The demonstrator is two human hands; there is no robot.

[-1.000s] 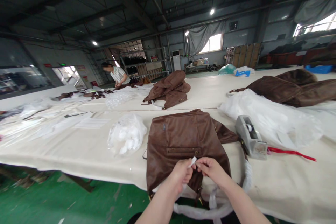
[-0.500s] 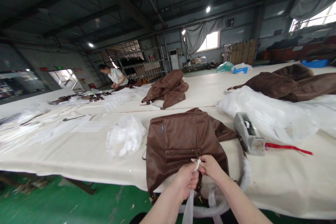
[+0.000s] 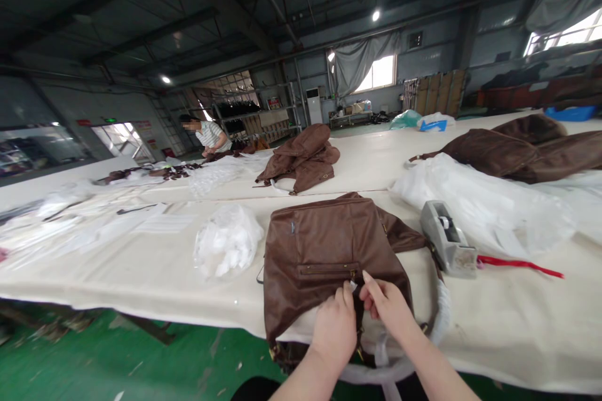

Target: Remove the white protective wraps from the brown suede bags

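Note:
A brown leather bag (image 3: 324, 235) with a zipped front pocket lies at the table's near edge. At its lower edge, below the zip, my left hand (image 3: 336, 322) is closed on a white wrapping strip (image 3: 353, 287), of which only a small end shows. Close on its right, my right hand (image 3: 388, 304) has its fingers curled, thumb and forefinger near a dark strap; what they pinch is hidden. The bag's long strap, wrapped in white film (image 3: 442, 307), loops down its right side and hangs past the table edge.
A tape dispenser (image 3: 449, 241) with a red ribbon (image 3: 520, 265) stands right of the bag. A clear bag of white pieces (image 3: 228, 241) lies left. More brown bags (image 3: 301, 160) and plastic sheeting (image 3: 480, 200) lie beyond. A person (image 3: 211, 136) works at the far left.
The white strip's long tail that hung beneath my left hand no longer shows. My left hand has turned back-up, and my right hand has moved slightly right, apart from it.

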